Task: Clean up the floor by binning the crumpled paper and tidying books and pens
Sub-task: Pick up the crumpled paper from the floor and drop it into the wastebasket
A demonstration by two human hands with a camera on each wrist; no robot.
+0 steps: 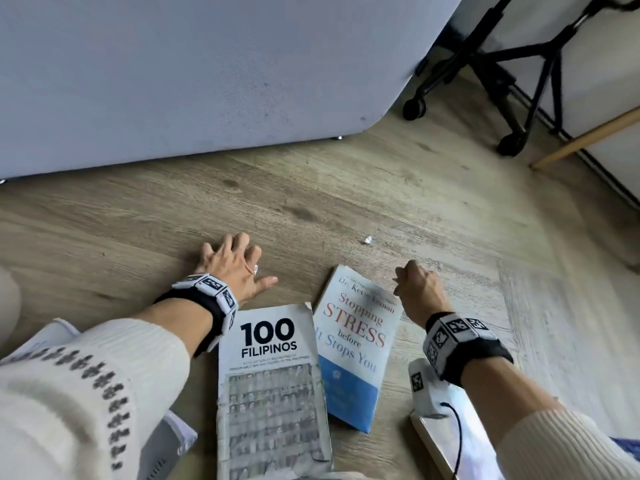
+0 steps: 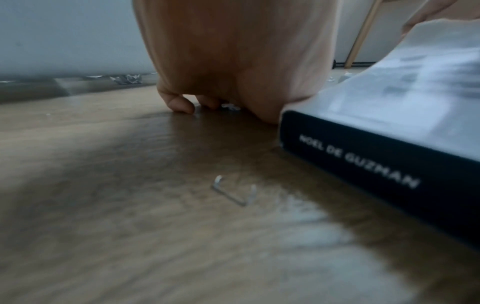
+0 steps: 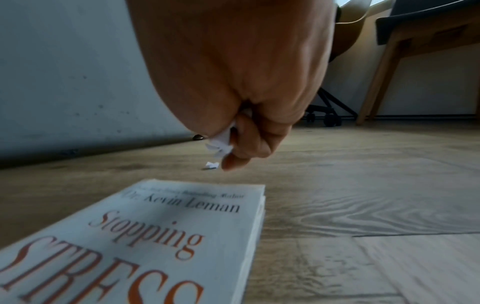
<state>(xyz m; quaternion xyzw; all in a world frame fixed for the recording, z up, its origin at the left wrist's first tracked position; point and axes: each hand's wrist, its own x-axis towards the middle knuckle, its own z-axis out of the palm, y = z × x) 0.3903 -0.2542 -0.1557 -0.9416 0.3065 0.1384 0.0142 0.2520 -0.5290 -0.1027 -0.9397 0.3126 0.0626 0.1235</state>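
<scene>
My left hand [image 1: 242,261] lies spread on the wooden floor, fingertips [image 2: 182,107] touching the boards, with a small white paper scrap [image 2: 230,107] under it by the thumb. My right hand [image 1: 403,282] is a fist above the top corner of the "Stopping Stress" book [image 1: 353,344]; in the right wrist view its fingers [image 3: 246,142] grip crumpled white paper [image 3: 221,144]. Another tiny paper scrap [image 1: 367,240] lies on the floor just beyond it. The "100 Filipinos" book [image 1: 273,375] lies flat beside my left wrist, black spine [image 2: 363,164] facing the left wrist camera.
A grey upholstered base [image 1: 173,81] fills the far side, with crumpled paper [image 2: 127,79] at its foot. A black wheeled chair base [image 1: 512,143] and a wooden leg [image 1: 585,140] stand far right. A staple [image 2: 233,191] lies near my left wrist. Another book [image 1: 436,441] lies under my right forearm.
</scene>
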